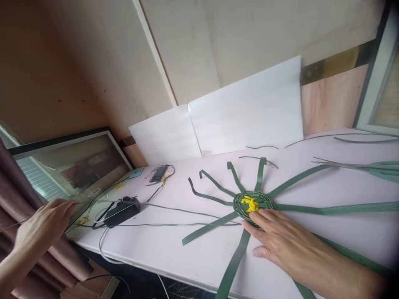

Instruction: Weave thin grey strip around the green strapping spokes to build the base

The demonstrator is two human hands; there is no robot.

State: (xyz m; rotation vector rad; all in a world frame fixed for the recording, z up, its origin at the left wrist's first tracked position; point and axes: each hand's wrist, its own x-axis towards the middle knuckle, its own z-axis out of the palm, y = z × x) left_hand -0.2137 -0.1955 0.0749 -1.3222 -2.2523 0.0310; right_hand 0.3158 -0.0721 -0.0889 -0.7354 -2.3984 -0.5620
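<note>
Green woven disc (263, 201) lies partly under the right fingers (263, 223)

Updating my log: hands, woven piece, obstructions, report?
Left hand pinching green strand. Right hand resting on woven disc, yellow ties at centre. Black box close to strand.

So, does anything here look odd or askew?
Mildly: the far strips have bent ends, unlike the flat one at left; thin scraps lie near the white board; a pixelated patch hides something at back left. No spill shows.
</note>
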